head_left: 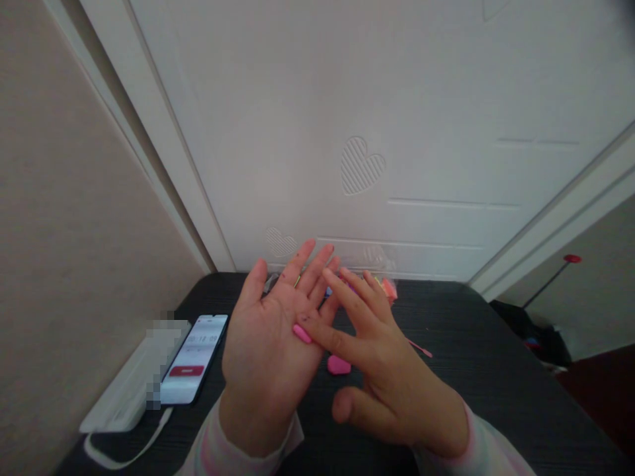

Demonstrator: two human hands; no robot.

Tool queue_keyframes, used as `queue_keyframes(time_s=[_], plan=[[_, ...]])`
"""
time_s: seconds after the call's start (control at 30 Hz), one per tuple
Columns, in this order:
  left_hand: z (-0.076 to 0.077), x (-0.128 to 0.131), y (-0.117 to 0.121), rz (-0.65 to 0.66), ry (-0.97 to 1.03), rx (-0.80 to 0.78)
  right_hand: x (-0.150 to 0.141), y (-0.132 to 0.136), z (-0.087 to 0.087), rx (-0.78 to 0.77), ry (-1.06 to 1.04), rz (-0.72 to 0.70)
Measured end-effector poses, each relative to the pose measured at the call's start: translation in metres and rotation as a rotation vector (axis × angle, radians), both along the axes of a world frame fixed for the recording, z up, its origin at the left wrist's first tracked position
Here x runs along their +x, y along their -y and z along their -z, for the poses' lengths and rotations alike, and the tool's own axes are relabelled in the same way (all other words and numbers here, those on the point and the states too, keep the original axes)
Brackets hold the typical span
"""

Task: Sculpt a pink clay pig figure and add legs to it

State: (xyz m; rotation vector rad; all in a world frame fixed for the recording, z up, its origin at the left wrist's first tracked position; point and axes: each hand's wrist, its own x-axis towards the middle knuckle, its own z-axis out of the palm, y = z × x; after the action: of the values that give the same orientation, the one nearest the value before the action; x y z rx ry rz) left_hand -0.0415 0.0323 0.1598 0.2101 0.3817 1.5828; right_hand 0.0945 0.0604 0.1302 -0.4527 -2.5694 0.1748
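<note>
My left hand (278,344) lies palm up with its fingers stretched out. A small pink roll of what looks like modelling clay (302,334) rests on its palm. Over it reaches my right hand (381,357), fingers spread, the index fingertip at the roll's edge. Below the hands, a larger flat pink clay piece (338,365) lies on the dark table (446,410). A thin pink stick (419,348) sits just right of my right hand. Behind the fingers are colourful packets in clear plastic (388,289), partly hidden.
At left, a phone (194,360) with a lit timer screen leans against a white box-like object (131,383), with a white cable (126,463) beside it. A white panel with heart reliefs (361,165) rises behind the table. A red-tipped rod (572,259) stands off the right edge.
</note>
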Motion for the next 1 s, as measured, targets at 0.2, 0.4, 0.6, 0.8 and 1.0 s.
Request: queue_keyframes(time_s=[0.2,0.4,0.6,0.8,1.0], plan=[[-0.0007,0.0002,0.0003,-0.008,-0.012,-0.017,-0.0027,0.0035,-0.0010,0.047,-0.003,-0.083],[-0.0035,0.0025,0.0021,-0.032,-0.030,-0.008,-0.0028,0.0039,-0.0008,0.011,-0.016,-0.022],[-0.0036,0.0029,0.0017,-0.037,-0.047,-0.004,-0.0041,0.0050,-0.0008,0.019,-0.032,0.001],[-0.0036,0.0042,0.0014,-0.021,-0.054,-0.021,-0.0043,0.0065,-0.0015,0.047,-0.070,-0.053],[-0.0039,0.0051,0.0017,0.003,-0.038,-0.011,-0.0026,0.0038,-0.0014,-0.002,-0.072,0.016]])
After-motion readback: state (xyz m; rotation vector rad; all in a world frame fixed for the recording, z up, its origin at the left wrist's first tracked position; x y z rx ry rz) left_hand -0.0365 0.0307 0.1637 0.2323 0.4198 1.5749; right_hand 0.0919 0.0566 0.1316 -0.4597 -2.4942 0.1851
